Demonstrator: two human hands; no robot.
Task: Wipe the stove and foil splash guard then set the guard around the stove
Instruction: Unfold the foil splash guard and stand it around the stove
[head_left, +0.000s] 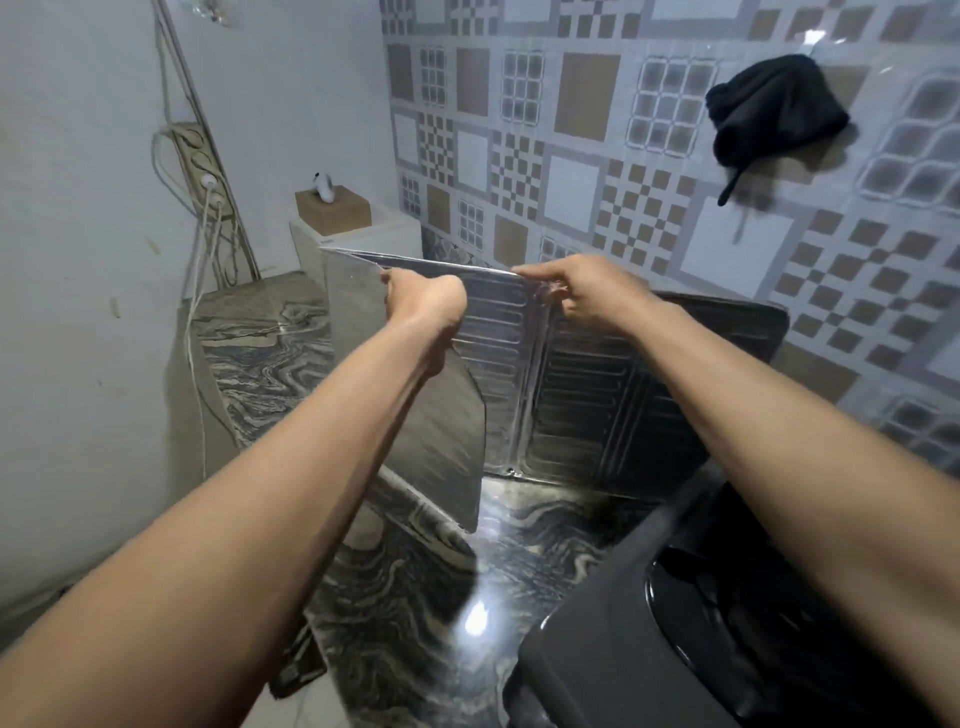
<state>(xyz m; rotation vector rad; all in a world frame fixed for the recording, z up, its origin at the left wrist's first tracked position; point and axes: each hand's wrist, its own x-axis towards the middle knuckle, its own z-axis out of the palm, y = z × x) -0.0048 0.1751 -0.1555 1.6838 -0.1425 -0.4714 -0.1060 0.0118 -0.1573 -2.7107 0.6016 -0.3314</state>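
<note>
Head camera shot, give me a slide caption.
Both hands grip the foil splash guard upright behind the stove.

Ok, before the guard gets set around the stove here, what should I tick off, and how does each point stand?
1. Both hands hold the guard: ok. The left hand and right hand each have a grip on the top edge of the foil splash guard.
2. Guard unfolded: ok, its panels are spread at angles.
3. Bottom edge on the counter: ok at the middle fold; the left panel's lower end looks lifted.
4. Guard around the stove: not ok, it stands behind and left of it.
5. Wiping done: cannot tell; no cloth in hand.
6. Counter left of the stove free: ok.
</note>
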